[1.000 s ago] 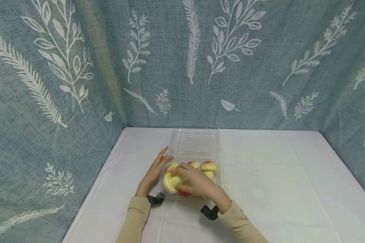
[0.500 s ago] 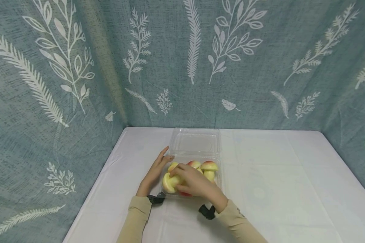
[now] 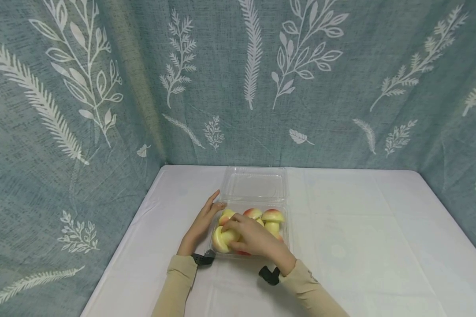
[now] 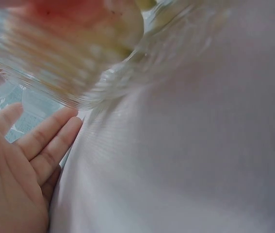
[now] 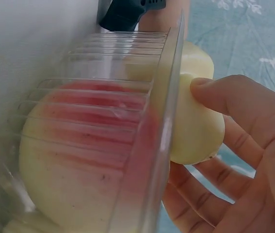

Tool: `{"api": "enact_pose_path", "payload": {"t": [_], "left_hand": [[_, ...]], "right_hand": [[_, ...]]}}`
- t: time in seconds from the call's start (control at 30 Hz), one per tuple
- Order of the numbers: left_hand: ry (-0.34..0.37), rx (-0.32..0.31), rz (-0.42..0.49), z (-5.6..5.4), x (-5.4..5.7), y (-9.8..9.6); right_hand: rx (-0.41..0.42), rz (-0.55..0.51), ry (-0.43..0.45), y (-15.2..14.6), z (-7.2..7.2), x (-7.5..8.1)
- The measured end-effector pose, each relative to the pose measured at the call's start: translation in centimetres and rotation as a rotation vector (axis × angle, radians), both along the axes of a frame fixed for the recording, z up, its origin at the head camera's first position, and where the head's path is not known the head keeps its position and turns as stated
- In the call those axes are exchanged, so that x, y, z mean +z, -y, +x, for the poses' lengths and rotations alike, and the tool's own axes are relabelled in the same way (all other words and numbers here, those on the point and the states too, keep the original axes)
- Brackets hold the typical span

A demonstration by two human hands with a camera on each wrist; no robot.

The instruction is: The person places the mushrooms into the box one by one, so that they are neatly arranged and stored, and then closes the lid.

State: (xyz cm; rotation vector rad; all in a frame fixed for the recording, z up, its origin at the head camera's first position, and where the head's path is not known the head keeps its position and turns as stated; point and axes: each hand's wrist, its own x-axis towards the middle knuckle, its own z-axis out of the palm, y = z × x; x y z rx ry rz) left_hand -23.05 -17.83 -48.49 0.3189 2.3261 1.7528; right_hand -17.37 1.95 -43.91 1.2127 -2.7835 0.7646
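A clear plastic box (image 3: 288, 229) holds several mushroom-shaped pieces, yellow with red-tinged caps. My right hand (image 3: 254, 237) reaches over the box and holds a yellow mushroom (image 3: 221, 240) by its stem, cap pointing left. In the right wrist view, the thumb (image 5: 224, 94) presses the pale stem from one side, with the fingers on the other. Behind the box wall there lies a red-capped mushroom (image 5: 86, 141). My left hand (image 3: 203, 222) stays at the box's left side, fingers extended; the left wrist view shows its fingertips near or against the ribbed wall, contact unclear.
The hinged clear lid (image 3: 255, 184) lies folded back behind the box. Further mushrooms (image 3: 273, 215) sit in the back right of the box. Everything rests on a white-covered table (image 3: 361, 229), with a patterned blue-green curtain (image 3: 230, 88) around it.
My right hand has shifted slightly left, showing more of the right-hand mushroom's stem. The held mushroom stays at the box's front left. My left hand has hardly moved.
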Motion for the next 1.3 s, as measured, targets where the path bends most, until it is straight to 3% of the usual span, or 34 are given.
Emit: {"api": "enact_pose_path", "payload": {"t": [0.07,0.2,0.47,0.8,0.97,1.2,1.3], "left_hand": [[-0.001,-0.008,-0.009,0.2,0.5,0.0],[-0.005,-0.008,-0.009,0.0,0.1,0.1],[-0.02,0.029,0.003,-1.3,-2.6,0.3],[-0.022,0.047,-0.001,-1.3,-2.9,0.2],[0.007,0.026,0.023,-1.2,-2.5,0.4],[0.012,-0.007,-0.007,0.1,0.3,-0.1],[0.019,-0.005,-0.009,0.2,0.5,0.0]], "right_hand": [[-0.002,0.005,-0.003,0.0,0.0,0.0],[-0.007,0.02,0.0,0.1,-0.1,0.0],[-0.01,0.036,0.029,0.4,-0.3,0.0],[-0.036,-0.148,0.173,-0.1,-0.6,-1.2],[-0.091,-0.22,0.187,-0.3,-0.6,-1.5],[-0.114,-0.245,0.198,-0.3,-0.6,-1.9],[-0.122,-0.242,0.191,-0.2,-0.5,-1.9]]}}
